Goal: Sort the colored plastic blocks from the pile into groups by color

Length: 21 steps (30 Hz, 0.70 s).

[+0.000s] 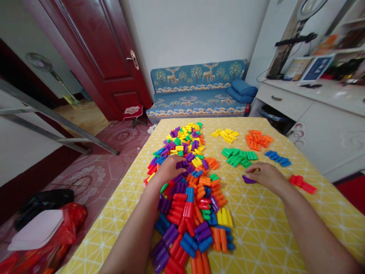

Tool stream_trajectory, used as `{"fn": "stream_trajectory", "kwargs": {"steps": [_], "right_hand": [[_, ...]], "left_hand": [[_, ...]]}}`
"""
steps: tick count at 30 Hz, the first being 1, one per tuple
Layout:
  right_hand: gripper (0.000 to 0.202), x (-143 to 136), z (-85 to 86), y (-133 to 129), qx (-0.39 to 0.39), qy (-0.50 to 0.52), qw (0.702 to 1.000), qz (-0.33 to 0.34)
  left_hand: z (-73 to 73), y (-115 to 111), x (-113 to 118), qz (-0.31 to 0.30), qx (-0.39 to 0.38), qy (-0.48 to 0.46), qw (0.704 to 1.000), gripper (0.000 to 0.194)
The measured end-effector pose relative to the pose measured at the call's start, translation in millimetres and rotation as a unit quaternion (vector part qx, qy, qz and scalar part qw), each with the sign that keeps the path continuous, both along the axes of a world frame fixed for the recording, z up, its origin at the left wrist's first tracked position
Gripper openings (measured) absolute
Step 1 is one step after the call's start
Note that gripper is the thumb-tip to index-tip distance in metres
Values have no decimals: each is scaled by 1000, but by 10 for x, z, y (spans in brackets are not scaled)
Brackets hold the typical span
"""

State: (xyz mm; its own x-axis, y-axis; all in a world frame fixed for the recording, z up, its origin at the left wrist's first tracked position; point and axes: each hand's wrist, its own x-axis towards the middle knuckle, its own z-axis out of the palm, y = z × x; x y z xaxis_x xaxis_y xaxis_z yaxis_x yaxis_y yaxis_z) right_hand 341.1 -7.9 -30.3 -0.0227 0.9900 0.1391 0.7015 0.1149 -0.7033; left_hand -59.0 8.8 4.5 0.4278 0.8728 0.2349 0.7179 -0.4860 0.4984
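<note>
- Plastic pieces in six colours lie on a table under a yellow patterned tablecloth (256, 232); a long mixed pile (189, 195) runs down its left half.
- On the right sit a yellow group (226, 134), an orange group (258, 140), a green group (238, 156), a blue group (278, 158) and a red group (302, 183). The gaps between them seem meant to keep each colour distinct.
- The right hand (265, 176) is low over the cloth, thumb and fingertips at a purple piece (249, 179), just nearer the viewer than the green group. That spot probably gives purple its own place; whether the piece is pinched or merely touched, I cannot tell.
- The left hand (169, 167) reaches into the pile, fingers curled over purple pieces (181, 164), apparently to pick that colour out. Its fingertips are hidden, so I cannot tell whether they clamp anything.
- The purple piece looks small, smooth and deep violet, partly covered by the thumb. Pieces in the pile look like short rounded tubes, many joined side by side.
</note>
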Motion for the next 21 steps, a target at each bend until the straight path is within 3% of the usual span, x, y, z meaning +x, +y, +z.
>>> {"fn": "stream_trajectory", "kwargs": {"steps": [2, 6, 8, 13, 17, 21], "right_hand": [[18, -296, 33, -41, 43, -22, 999, 3], [19, -1009, 1, -231, 94, 63, 990, 85], [23, -1250, -56, -313, 103, 87, 987, 93], [36, -1395, -78, -337, 128, 77, 986, 76], [44, -1501, 19, -266, 138, 38, 979, 147], [18, -1678, 18, -187, 116, 80, 977, 162]], "left_hand": [[-28, -21, 60, -21, 9, -4, 1000, 45], [-95, -68, 142, -21, 12, 17, 1000, 55], [-114, -81, 157, -15, 14, 28, 999, 52], [-108, -66, 180, -3, 16, 27, 999, 34], [-126, -36, 197, 29, 15, -15, 999, 25], [-146, -48, 211, 68, -36, -87, 993, 36]]}}
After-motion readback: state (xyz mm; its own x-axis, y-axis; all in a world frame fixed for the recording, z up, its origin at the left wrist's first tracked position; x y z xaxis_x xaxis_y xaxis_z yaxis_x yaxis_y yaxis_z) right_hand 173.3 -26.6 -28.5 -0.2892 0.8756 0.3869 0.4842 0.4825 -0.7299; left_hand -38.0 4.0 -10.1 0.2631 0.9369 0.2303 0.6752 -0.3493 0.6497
